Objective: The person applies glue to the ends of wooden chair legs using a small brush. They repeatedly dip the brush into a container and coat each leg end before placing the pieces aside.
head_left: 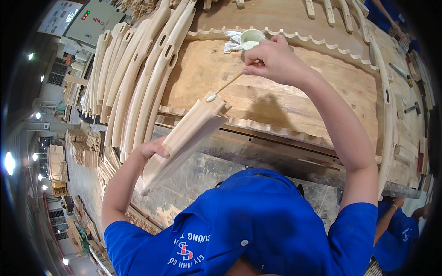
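Note:
My left hand [153, 148] grips a pale wooden piece [186, 135] with long grooved sides, perhaps several slats held together. It is tilted, its tenoned end up against the near edge of the workbench [317, 92]. Between the fingers of my right hand [277, 60] is a thin wooden stick [229, 83], its tip down at that end. A blob of white paste, looking like glue, sits where the stick meets the wood. Just behind my right hand stands a pale green bowl [242, 36] with whitish contents, and a crumpled white cloth [232, 43] lies beside it.
Curved slotted wooden parts [152, 69] stand stacked on the left. Scalloped wooden strips [322, 46] edge the bench. A hammer [412, 108] lies at the right, where another person's blue sleeve [398, 244] shows. An electrical cabinet [94, 23] is at the far left.

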A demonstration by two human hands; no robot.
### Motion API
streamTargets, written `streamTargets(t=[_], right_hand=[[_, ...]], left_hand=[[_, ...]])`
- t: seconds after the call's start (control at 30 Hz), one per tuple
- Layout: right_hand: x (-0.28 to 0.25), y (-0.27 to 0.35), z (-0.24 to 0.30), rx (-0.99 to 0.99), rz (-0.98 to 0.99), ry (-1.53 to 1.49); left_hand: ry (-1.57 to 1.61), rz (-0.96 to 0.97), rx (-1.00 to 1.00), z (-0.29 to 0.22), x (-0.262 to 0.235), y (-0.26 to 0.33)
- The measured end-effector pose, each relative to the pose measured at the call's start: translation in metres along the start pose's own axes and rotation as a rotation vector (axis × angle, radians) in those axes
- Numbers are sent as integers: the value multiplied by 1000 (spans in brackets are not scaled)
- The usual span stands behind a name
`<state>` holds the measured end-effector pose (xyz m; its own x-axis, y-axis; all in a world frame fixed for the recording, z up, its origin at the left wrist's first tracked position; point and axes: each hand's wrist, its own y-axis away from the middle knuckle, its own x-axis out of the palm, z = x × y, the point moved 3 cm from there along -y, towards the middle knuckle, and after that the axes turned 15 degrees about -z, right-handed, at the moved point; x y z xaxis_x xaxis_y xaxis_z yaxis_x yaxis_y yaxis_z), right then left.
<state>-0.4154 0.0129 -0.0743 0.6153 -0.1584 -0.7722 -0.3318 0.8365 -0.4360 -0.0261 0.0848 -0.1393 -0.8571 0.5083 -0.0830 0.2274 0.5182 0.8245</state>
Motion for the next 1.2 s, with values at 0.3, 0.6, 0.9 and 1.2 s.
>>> streamTargets(t=[0.3,0.6,0.9,1.2], right_hand=[[6,-8,-2,-226,-246,36],[3,0,-2,-360,-256,-7],[-20,15,-12,-122,48,-51],[14,-6,-19,-218,-166,13]], left_hand=[[41,58,-34,-4,1,-4],[54,70,-35,-12,6,-1],[78,60,-58,-2,3,-5],[126,86,-85,-7,0,-7]])
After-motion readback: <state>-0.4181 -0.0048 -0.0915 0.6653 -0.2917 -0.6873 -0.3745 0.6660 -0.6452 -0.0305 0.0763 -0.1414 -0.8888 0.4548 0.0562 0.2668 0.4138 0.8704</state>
